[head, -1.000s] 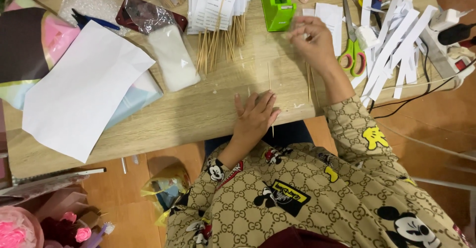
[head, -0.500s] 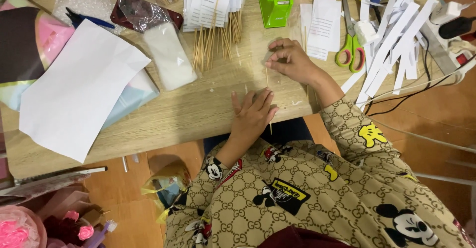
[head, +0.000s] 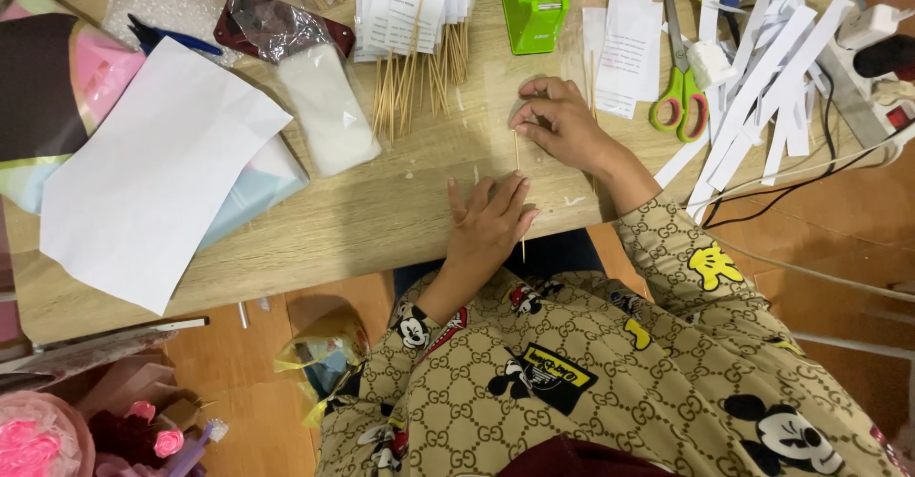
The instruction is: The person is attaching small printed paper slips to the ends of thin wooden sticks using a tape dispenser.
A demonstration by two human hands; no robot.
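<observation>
My left hand (head: 488, 218) lies flat near the front edge of the wooden table (head: 362, 220), fingers spread, pressing down on a thin wooden skewer (head: 518, 153) and what looks like clear film. My right hand (head: 560, 124) is curled over the far end of the same skewer, fingertips pinching it against the tabletop. The skewer runs from the right hand toward the table edge, passing under the left hand's fingers.
A bundle of skewers (head: 412, 77) lies behind the hands under printed slips (head: 410, 0). A green tape dispenser (head: 532, 5), green-handled scissors (head: 679, 96), white paper strips (head: 772, 67), a white sheet (head: 152, 172) and a plastic packet (head: 324, 115) surround them. Cables trail at right.
My right hand came back from the far right of the table to the skewer in front of me. The left hand stayed flat in place.
</observation>
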